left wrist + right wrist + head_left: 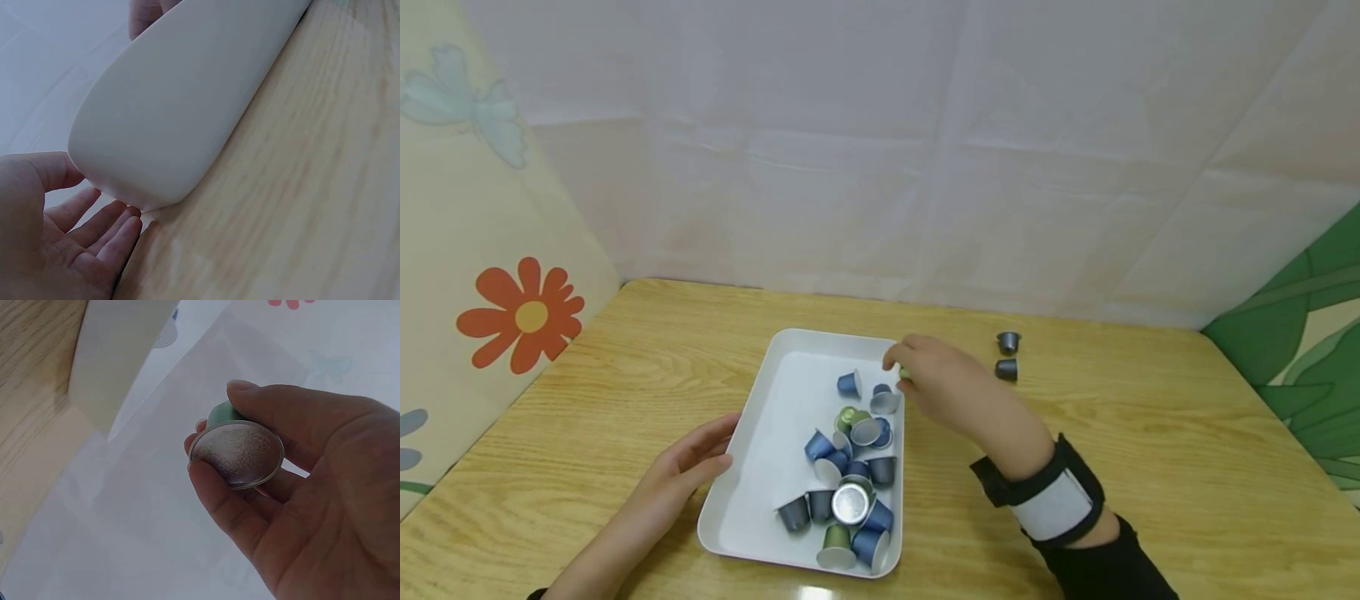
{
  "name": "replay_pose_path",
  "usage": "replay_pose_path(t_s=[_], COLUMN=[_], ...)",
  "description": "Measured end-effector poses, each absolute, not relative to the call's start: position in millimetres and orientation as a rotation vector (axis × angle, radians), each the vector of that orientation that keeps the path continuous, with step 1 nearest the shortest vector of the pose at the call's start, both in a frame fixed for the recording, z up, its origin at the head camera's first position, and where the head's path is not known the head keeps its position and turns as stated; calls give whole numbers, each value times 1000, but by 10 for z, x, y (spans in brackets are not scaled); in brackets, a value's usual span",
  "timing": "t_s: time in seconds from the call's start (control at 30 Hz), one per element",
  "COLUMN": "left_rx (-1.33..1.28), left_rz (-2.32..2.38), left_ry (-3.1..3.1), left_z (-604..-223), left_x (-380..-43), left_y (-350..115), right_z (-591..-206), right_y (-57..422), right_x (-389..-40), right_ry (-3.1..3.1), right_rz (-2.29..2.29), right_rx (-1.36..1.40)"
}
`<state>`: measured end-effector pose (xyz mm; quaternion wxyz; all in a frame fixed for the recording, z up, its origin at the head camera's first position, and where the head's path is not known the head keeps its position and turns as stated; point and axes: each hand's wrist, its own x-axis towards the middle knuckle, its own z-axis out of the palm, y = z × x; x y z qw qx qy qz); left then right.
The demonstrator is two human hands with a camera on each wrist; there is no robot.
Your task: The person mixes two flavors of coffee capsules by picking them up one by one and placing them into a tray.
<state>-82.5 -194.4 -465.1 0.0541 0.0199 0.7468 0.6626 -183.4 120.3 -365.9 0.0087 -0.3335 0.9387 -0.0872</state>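
Note:
A white tray (767, 450) on the table holds several blue coffee capsules (848, 384), dark grey capsules (793, 515) and green capsules (837, 537), mostly along its right side. My left hand (692, 467) grips the tray's left edge, thumb over the rim and fingers against the outer wall, as the left wrist view also shows. Above the tray's far right corner, my right hand (943, 385) pinches a green coffee capsule (240, 453) between thumb and fingers. The silver foil lid of that capsule faces the right wrist camera.
Right of the tray, two dark grey capsules lie on the wooden table (1112, 450), one upside down (1009, 342) and one on its side (1007, 369). A white sheet (880, 167) hangs behind the table, with printed panels left and right.

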Motion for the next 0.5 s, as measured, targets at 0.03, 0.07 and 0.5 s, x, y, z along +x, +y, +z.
replay_pose_path(t_s=[0.03, 0.07, 0.5], left_rx=[67, 75, 95], left_rz=[2015, 2018, 2028], left_ry=[2273, 2276, 2283], left_z=[-4654, -4657, -4672], left_x=[-827, -829, -830], left_y=[-1944, -1945, -1947], right_z=[-3657, -3651, -3702], right_y=[1187, 1171, 1009], right_x=[-1819, -1801, -1661], right_ry=[2933, 2933, 2907], right_rz=[-268, -261, -176], right_rx=[-1070, -1096, -1321])
